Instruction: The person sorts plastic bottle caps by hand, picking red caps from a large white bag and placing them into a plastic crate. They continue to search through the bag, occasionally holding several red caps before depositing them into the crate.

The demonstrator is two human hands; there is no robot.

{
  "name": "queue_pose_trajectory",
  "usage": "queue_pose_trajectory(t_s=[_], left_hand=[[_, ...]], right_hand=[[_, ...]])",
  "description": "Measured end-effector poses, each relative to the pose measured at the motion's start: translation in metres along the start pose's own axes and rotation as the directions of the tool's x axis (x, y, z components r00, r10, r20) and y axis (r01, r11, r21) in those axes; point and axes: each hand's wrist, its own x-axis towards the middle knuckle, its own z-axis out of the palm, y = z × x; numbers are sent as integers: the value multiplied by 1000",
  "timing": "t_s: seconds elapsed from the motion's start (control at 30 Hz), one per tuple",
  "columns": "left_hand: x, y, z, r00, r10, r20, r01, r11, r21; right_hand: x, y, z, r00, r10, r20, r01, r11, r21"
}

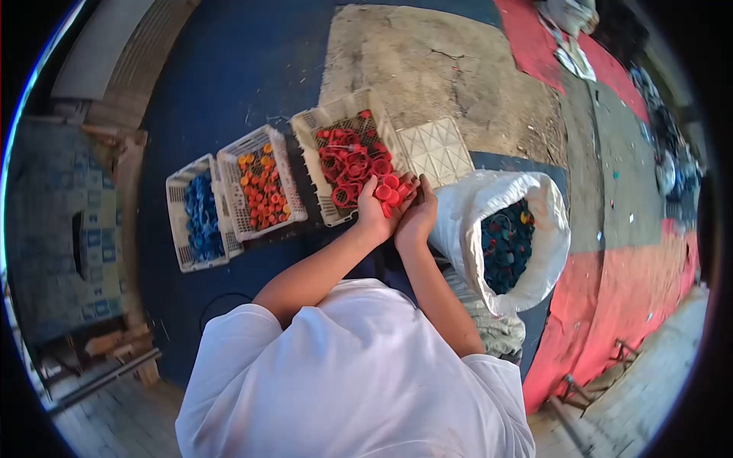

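Observation:
Cupped together, my left hand [374, 213] and my right hand [418, 219] hold a small heap of red caps [392, 192]. Both are at the near right edge of a white crate [309, 156] with red caps and rings [353, 159] in it. To its left, a second white crate [227, 172] holds orange and yellow caps [265, 191]. The leftmost crate [177, 221] contains blue pieces [202, 217]. Right of my hands stands an open white sack [462, 217] with dark teal and mixed caps [508, 244] inside.
A flat white lattice panel [437, 151] lies behind the sack. Blue sheeting [221, 84], a worn tan patch [412, 57] and red sheets [576, 336] cover the floor. A wooden frame [130, 175] is at the left; bags [569, 15] lie at the far right.

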Motion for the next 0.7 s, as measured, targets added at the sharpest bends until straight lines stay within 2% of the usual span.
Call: queue_pose_trajectory(t_s=[0.07,0.1,0.27,0.37,0.6,0.7], left_hand=[[3,-11,-11,997,53,-61,-55,997,-45],[6,38,-31,994,76,-79,-78,996,-33],[32,75,-56,981,162,-107,-169,984,-61],[52,101,-67,972,211,-99,-212,977,-2],[107,156,-81,969,210,-130,-219,974,-60],[127,175,-83,975,158,-153,-168,985,-51]], right_hand=[[9,5,-18,999,21,46,-20,999,-29],[9,50,12,999,39,32,-38,998,-49],[38,97,32,995,99,-24,-101,984,-148],[58,121,46,992,129,-3,-128,977,-173],[103,161,94,982,181,-59,-190,946,-262],[132,180,100,981,137,-138,-172,941,-293]])
